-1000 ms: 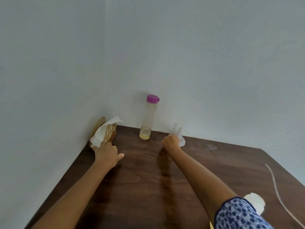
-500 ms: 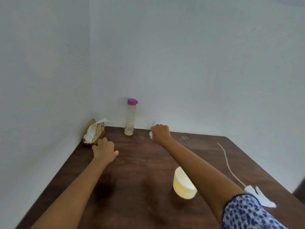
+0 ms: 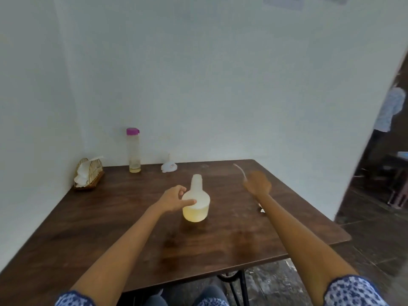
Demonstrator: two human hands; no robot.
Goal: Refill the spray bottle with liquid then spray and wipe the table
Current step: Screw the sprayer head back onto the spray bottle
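Nearest to us, both forearms reach out over the dark wooden table [image 3: 136, 244], with blue-patterned sleeves at the bottom edge of the view. Our left hand [image 3: 174, 198] rests against the left shoulder of the spray bottle [image 3: 196, 205], thumb laid across its front and fingers loosely spread behind it, not curled tight around it. The bottle stands upright near the table's middle, without a top on its neck, and holds a shallow layer of yellowish liquid. Our right hand [image 3: 257, 182] hovers further right, well apart from the bottle; it is blurred, so we cannot tell how its fingers lie. Beside it runs a thin clear tube [image 3: 240, 170], and we cannot tell whether the hand touches it. Further back, a small white funnel [image 3: 169, 167] lies near the wall. To its left stands a tall clear bottle [image 3: 134, 151] with a purple cap and a little yellow liquid. In the far left corner sits a wicker napkin holder [image 3: 89, 173] with white napkins.
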